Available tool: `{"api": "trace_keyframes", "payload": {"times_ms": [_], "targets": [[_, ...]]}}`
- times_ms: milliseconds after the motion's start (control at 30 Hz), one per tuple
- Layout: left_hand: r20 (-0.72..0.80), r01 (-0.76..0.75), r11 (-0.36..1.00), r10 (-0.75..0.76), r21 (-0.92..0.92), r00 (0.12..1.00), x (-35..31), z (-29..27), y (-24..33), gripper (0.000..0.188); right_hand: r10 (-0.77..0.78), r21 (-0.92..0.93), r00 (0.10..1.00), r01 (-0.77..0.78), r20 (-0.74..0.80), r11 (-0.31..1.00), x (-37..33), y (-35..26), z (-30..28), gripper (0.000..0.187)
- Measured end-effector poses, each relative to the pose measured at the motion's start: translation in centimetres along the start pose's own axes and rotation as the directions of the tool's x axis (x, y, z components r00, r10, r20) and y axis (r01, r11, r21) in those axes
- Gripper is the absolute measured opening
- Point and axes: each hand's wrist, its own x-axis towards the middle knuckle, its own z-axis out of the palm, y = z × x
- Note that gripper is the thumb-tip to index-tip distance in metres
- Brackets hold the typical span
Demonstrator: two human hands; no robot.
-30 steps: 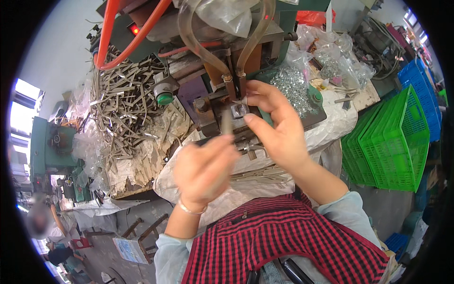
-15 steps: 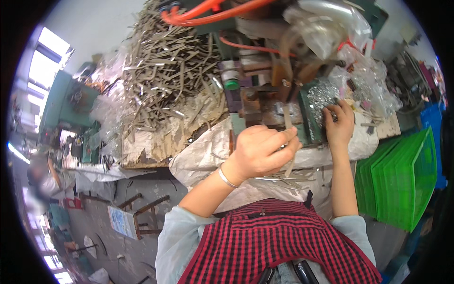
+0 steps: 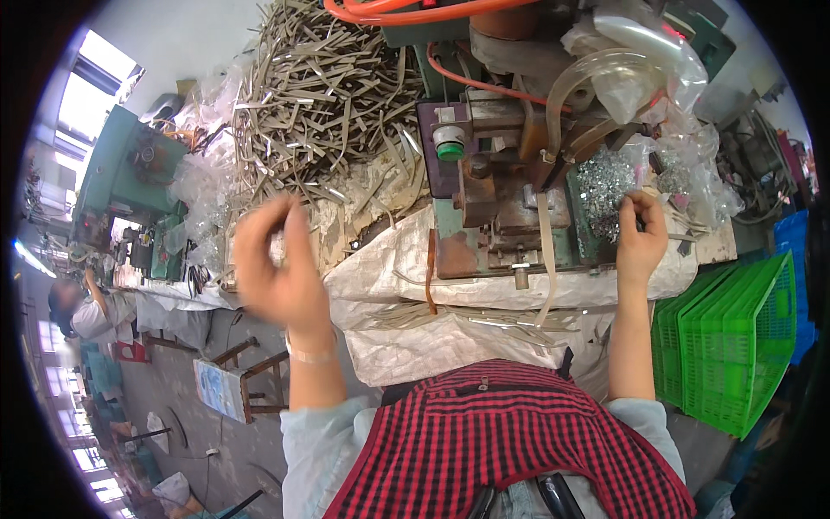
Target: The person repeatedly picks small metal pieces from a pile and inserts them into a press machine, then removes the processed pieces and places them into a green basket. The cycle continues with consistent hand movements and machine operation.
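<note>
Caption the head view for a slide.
Right hand picks at small shiny metal parts beside a press machine; left hand lifted near metal strips.

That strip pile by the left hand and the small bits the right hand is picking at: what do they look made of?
Strips: probably thin bare metal, dull grey, bent and tangled. Small bits by the right hand: likely bright metal, glittering. Left hand is blurred.

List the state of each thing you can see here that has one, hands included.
Left hand: raised beside the strip pile, fingers curled, blurred; grip contents unclear.
Right hand: fingers pinched in the small metal parts.
Metal strip pile: heaped, tangled.
Machine: green button not pressed.
Green baskets: stacked, on their side.
</note>
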Motion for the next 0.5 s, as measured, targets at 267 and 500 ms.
{"api": "trace_keyframes", "payload": {"times_ms": [267, 500], "targets": [[0.416, -0.125, 0.591, -0.386, 0.797, 0.824, -7.0, 8.1, -16.4, 0.021, 0.144, -0.085, 0.988, -0.14, 0.046, 0.987, -0.3, -0.9, 0.5, 0.01], [0.566, -0.175, 0.7, -0.376, 0.692, 0.734, -6.3, 7.7, -16.6, 0.011, 0.174, 0.006, 0.985, -0.174, 0.008, 0.985, -2.8, -2.3, -4.7, 0.013]]}}
